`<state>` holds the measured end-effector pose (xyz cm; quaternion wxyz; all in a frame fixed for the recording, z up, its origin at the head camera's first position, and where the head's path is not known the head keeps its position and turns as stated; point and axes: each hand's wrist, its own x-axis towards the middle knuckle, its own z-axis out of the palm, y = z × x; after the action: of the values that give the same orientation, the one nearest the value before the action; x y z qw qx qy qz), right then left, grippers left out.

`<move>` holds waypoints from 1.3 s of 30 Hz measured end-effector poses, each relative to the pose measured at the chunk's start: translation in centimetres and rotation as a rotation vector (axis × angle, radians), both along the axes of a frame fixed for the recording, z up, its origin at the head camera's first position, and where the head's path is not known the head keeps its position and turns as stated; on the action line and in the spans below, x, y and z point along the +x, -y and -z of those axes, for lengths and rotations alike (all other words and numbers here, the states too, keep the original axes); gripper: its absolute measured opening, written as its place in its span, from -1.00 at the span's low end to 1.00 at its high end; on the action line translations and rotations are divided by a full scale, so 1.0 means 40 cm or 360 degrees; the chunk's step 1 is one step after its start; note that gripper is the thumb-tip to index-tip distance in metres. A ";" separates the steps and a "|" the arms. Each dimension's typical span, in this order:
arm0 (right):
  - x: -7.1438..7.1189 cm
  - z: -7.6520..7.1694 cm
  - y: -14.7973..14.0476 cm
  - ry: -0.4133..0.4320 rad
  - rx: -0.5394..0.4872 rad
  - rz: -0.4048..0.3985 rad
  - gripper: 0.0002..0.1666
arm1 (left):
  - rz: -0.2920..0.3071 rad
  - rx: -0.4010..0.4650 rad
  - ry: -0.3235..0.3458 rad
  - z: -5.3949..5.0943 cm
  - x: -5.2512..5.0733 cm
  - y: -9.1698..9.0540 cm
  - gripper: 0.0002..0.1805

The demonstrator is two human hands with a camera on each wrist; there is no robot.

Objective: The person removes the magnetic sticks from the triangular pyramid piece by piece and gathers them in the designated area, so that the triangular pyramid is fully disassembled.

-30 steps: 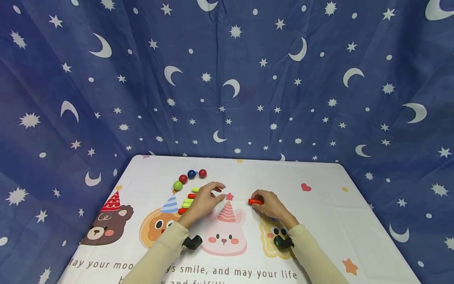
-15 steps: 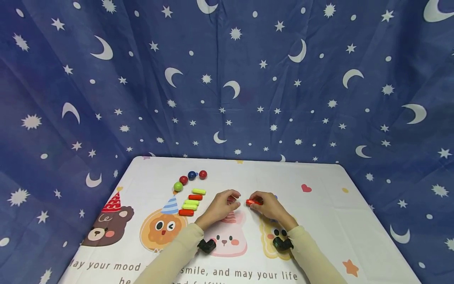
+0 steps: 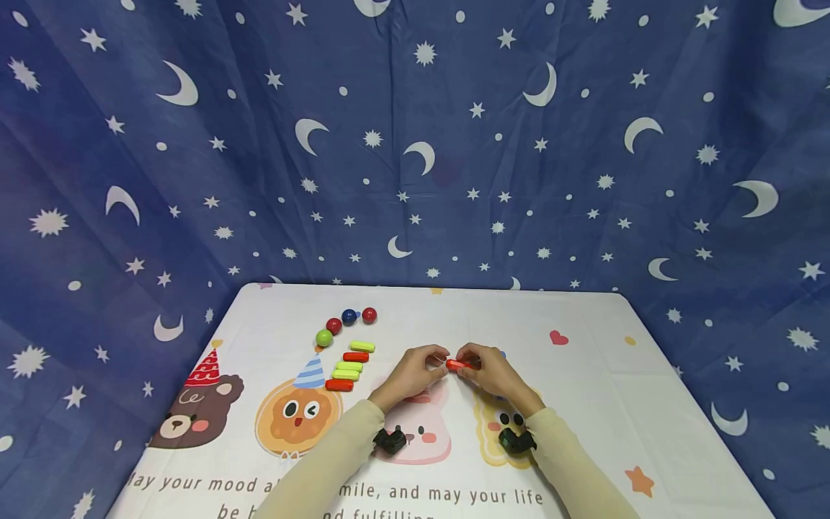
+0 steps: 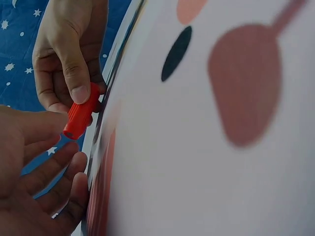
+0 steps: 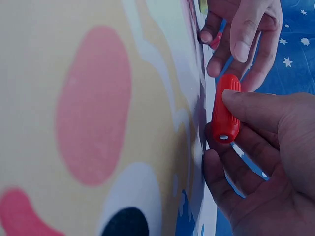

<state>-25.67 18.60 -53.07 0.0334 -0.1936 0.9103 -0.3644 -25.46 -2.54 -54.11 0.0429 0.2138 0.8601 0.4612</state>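
Note:
My right hand (image 3: 491, 369) pinches a red ribbed cylindrical bead (image 3: 456, 365) between thumb and fingers, just above the middle of the table. In the right wrist view a small hole shows in the near end of the bead (image 5: 226, 108). My left hand (image 3: 415, 371) is close by on the left, its fingers loosely bent and its thumb apart from them. The left wrist view has the left thumb overlapping the edge of the bead (image 4: 81, 112); whether it touches cannot be told. Both palms are partly hidden in the head view.
Left of the hands lie several red and yellow-green cylindrical beads (image 3: 355, 357). Behind them is a curved row of round beads: green (image 3: 324, 338), red (image 3: 333, 326), blue (image 3: 349, 317) and red (image 3: 369, 315). A printed white cloth (image 3: 583, 375) covers the table; a blue curtain (image 3: 454, 144) hangs behind.
My left hand has moved right, away from the cylindrical beads, to beside the right hand. The right hand keeps its pinch on the red bead and has shifted slightly left.

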 end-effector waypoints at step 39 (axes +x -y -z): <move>0.019 -0.030 -0.016 0.0013 -0.0042 0.0021 -0.70 | -0.0204 0.0068 0.0029 -0.060 0.047 0.121 -0.80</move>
<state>-24.92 19.24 -51.87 0.0322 -0.1866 0.9065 -0.3773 -23.57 -7.38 -51.73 0.0165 0.1550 0.8616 0.4830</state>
